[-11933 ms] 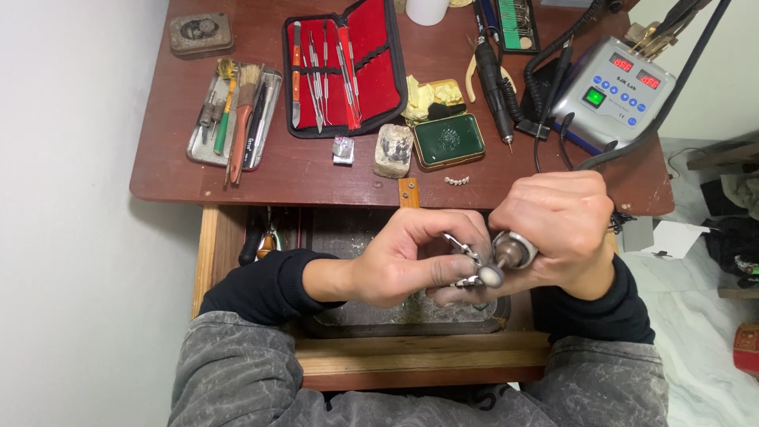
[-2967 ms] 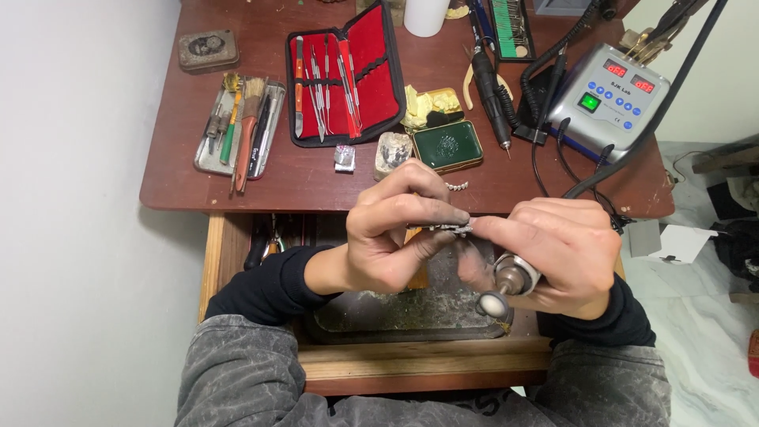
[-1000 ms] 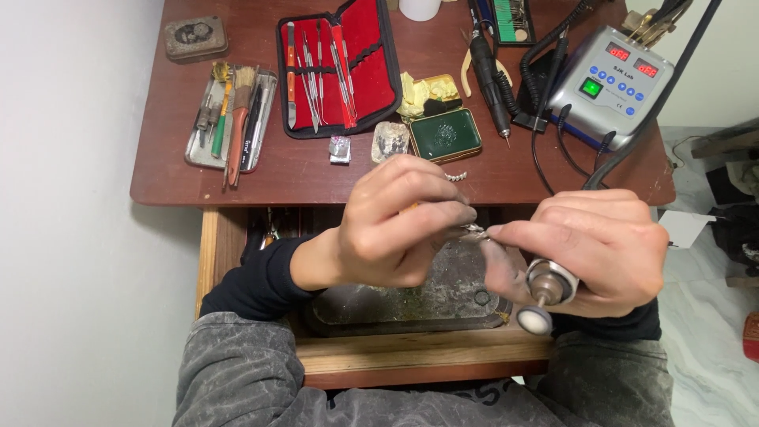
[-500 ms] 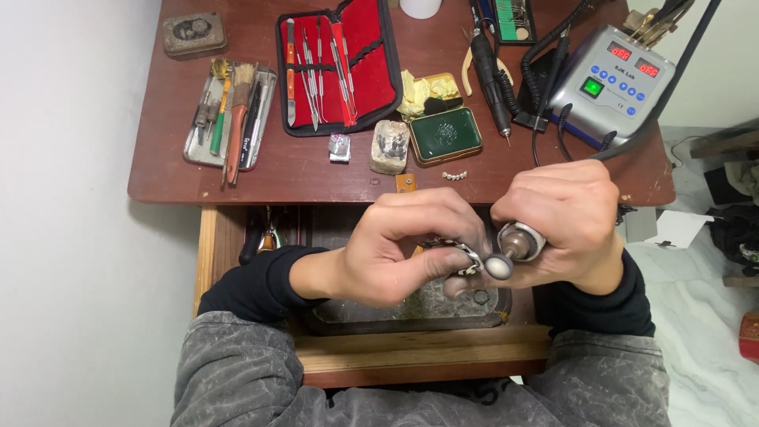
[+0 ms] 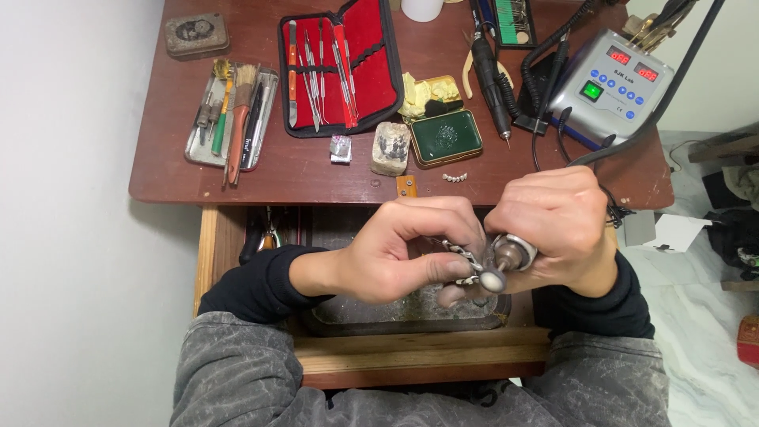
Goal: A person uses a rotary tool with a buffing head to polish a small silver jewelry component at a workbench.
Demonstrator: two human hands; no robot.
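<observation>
At a cluttered wooden workbench [image 5: 237,170], a person's left hand [image 5: 395,257] pinches a small metal dental framework [image 5: 462,257] over an open drawer [image 5: 395,312] while the right hand [image 5: 553,225] grips a rotary handpiece [image 5: 506,257], its wheel against the piece; a slip could nick the fingertips [image 5: 451,292] or fling the framework away

Even, soft light is falling from above, keeping the counter [image 5: 198,174] bright with only faint shadows. The hands are casting a dim shade into the drawer [image 5: 348,312] below. Mild glare is showing on the metal tools [image 5: 316,71]. Focus is staying sharp throughout.
</observation>
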